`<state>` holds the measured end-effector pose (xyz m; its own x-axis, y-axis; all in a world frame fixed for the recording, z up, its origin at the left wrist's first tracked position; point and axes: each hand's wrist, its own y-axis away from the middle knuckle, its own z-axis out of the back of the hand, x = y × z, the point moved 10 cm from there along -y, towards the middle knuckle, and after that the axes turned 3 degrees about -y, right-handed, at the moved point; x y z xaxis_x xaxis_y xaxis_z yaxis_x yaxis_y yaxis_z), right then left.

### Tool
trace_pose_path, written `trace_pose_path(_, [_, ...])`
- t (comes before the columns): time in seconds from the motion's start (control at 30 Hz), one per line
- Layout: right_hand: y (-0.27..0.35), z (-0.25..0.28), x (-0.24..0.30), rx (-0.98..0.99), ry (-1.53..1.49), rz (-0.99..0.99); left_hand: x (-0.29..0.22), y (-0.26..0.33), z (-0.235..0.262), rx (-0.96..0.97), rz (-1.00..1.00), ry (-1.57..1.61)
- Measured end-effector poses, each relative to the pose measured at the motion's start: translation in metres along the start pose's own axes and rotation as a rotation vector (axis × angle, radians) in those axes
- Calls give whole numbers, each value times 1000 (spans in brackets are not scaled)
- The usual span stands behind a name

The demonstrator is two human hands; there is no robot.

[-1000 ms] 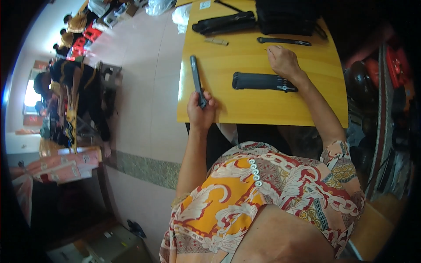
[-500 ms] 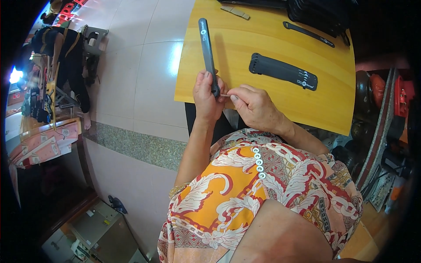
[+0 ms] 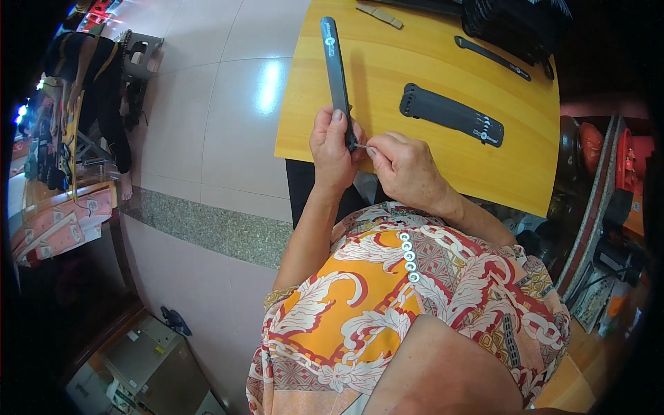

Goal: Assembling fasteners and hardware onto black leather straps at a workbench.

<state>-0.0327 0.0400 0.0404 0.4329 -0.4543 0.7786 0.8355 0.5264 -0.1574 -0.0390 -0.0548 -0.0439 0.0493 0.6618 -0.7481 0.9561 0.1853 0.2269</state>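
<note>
Clasping a black strap (image 3: 335,72), the left hand (image 3: 332,153) is over the near edge of the tabletop (image 3: 387,59), toward its left corner. A thin piece (image 3: 362,146), pinched in the right hand (image 3: 409,171), is at the strap's lower end. Stacked straps (image 3: 449,114) lie nearer the right edge.

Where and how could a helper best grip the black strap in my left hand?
Probably pinch the strap near its far end, coming from the side opposite you: it is long, slim and points away, while your left hand grips its near end and your right hand sits close by.
</note>
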Motion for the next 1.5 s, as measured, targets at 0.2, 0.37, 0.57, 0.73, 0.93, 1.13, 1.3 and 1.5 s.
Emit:
trace_pose_path(0.2, [2,-2,5,-14,88,40,-11,2,-3,-23,-201,-298])
trace_pose_path(0.37, [4,2,26,-26,288,173,-15,6,-6,-41,-274,-417])
trace_pose_path(0.57, [6,3,17,-99,232,168,-19,12,-12,-57,-382,-524])
trace_pose_path(0.73, [5,-4,-31,23,-224,-135,-20,17,-17,-64,-455,-620])
trace_pose_path(0.93, [9,-3,10,-16,305,254,-17,10,-16,-32,-416,-679])
trace_pose_path(1.13, [12,-33,-62,125,-610,-372,-17,15,-18,-29,-438,-637])
trace_pose_path(1.3, [8,5,6,-61,195,217,-11,11,-19,-6,-439,-833])
trace_pose_path(1.5, [-5,0,-8,52,-8,135,-4,2,-10,68,-174,-438])
